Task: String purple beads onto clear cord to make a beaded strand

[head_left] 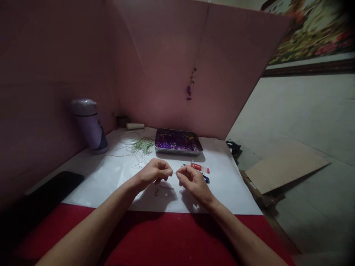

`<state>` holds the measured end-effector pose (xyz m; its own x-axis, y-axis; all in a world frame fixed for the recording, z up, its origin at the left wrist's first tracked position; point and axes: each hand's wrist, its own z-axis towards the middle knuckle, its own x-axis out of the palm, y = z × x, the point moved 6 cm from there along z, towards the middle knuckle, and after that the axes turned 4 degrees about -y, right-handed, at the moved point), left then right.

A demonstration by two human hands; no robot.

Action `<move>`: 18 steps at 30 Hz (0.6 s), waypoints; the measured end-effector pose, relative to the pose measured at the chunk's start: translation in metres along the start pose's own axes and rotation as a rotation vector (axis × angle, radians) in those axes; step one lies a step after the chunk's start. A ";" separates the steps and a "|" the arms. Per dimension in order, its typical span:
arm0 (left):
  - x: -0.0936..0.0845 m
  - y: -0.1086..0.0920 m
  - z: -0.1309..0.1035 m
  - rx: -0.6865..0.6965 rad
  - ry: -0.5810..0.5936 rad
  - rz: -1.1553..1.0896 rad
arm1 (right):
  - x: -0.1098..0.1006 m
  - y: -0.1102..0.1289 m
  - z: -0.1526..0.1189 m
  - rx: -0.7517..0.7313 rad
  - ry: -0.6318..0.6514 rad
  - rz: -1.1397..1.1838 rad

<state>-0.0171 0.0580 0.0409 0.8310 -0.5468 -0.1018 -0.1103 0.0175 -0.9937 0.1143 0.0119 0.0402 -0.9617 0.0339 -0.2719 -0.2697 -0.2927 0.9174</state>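
Observation:
My left hand [158,170] and my right hand [195,181] are close together above the white sheet [230,192]. Each is pinched at the fingertips. A short stretch of thin pale thread [174,173] shows in the gap between them. Just behind my right hand lies a small red and clear object [196,166]. A blue-handled tool [206,178] is partly hidden by that same hand. Below my left hand a small dark curled bit [156,191] rests on the sheet.
Behind the hands stands a metal tray [177,151] of purple beads. Left of it lies a tangle of green thread [142,146]. A purple tumbler [91,129] and a black phone-like slab [59,186] are at left. A beaded strand [193,75] hangs before the pink panel [155,74].

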 end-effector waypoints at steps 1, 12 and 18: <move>0.000 0.000 0.000 -0.002 -0.002 0.003 | -0.002 0.000 -0.001 -0.023 -0.017 -0.026; 0.002 0.000 0.000 -0.015 -0.015 0.074 | -0.006 -0.003 -0.004 -0.027 -0.036 -0.003; 0.004 0.005 0.002 -0.007 0.013 0.122 | -0.006 -0.008 -0.003 0.063 -0.040 0.070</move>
<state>-0.0136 0.0580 0.0357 0.8041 -0.5517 -0.2216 -0.2144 0.0786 -0.9736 0.1224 0.0112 0.0338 -0.9791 0.0539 -0.1962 -0.2034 -0.2353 0.9504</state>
